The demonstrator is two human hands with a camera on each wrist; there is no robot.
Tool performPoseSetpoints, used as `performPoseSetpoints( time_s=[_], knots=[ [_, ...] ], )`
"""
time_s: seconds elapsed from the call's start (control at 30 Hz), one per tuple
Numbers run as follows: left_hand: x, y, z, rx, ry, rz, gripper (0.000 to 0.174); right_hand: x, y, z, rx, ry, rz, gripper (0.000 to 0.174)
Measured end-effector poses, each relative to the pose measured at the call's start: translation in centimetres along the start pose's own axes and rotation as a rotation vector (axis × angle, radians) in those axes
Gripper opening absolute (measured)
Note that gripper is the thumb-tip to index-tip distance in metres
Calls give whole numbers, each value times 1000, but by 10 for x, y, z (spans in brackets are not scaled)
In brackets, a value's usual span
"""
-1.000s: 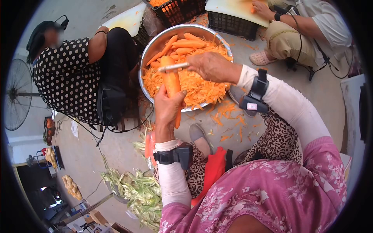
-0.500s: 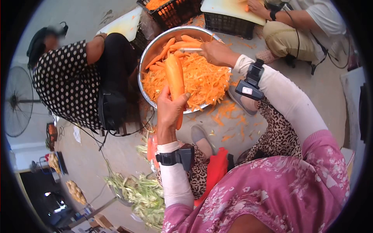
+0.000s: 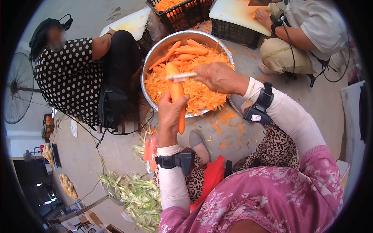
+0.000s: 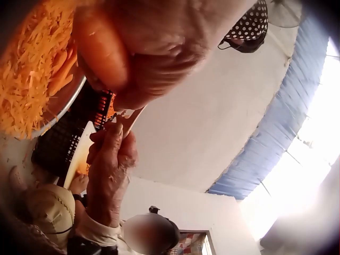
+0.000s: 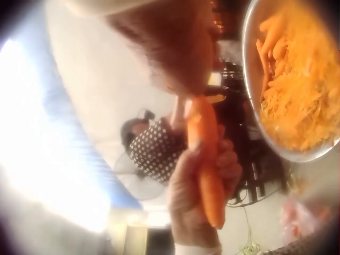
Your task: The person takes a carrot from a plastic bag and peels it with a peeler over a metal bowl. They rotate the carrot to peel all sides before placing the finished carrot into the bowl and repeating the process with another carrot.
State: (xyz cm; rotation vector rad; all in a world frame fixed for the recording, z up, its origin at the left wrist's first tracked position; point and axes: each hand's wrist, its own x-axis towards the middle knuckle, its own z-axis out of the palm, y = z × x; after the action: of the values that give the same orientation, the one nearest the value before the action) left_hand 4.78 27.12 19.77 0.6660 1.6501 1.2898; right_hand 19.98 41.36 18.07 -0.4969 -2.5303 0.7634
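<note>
My left hand (image 3: pixel 169 114) grips a thick orange carrot (image 3: pixel 177 92) around its lower half, the thumb lying along its side. The narrow end sticks out below the fist, and the broad end points up over the bowl. In my right hand (image 3: pixel 219 77) is a pale-handled peeler (image 3: pixel 182 77), blurred, which crosses the carrot's upper part. Beneath both hands stands a wide metal bowl (image 3: pixel 152 56), with a heap of carrot peels (image 3: pixel 210 95) and several whole carrots (image 3: pixel 190 50) at its far side. The right wrist view shows a lighter patch near the carrot's top (image 5: pixel 201 109).
A person in a dotted top (image 3: pixel 70 81) sits at the left; another in a white shirt (image 3: pixel 314 31) works at a cutting board (image 3: pixel 233 15) on a black crate (image 3: pixel 235 34). Fallen peels (image 3: pixel 225 124) lie by my shoes. Corn husks (image 3: pixel 136 194) are heaped lower left.
Half a second ago the peeler was off to the right of the carrot, over the bowl; now it lies across the carrot's upper part again. The left hand keeps its grip.
</note>
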Motion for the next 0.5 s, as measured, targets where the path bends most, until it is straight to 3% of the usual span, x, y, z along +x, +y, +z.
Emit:
performPoseSetpoints(
  time_s=[0.03, 0.1, 0.17, 0.2, 0.33, 0.4, 0.43, 0.5],
  knots=[
    [0, 2, -2, -85, -30, -42, 23, 3, 7, 3, -82, 157, -25, 17],
    [-1, 3, -3, -91, -66, -40, 25, 11, 27, 3, -154, 220, 14, 17],
    [-2, 5, -2, -93, -106, -40, 27, 16, 40, -6, -302, -17, 337, 17],
    [-3, 7, -3, -100, -116, -35, 28, 17, 41, -8, -234, 18, 372, 18],
    [0, 5, -3, -206, -93, -26, 26, 19, 42, -8, -72, 178, 201, 19],
    [1, 1, -3, -376, -108, -77, 25, 19, 43, -7, -131, -43, 235, 18],
    [3, 1, -3, -545, -129, -128, 24, 19, 40, -8, -132, -32, 240, 18],
    [3, -1, -5, -632, -167, -152, 22, 17, 23, -6, -6, 184, 52, 17]
  ],
)
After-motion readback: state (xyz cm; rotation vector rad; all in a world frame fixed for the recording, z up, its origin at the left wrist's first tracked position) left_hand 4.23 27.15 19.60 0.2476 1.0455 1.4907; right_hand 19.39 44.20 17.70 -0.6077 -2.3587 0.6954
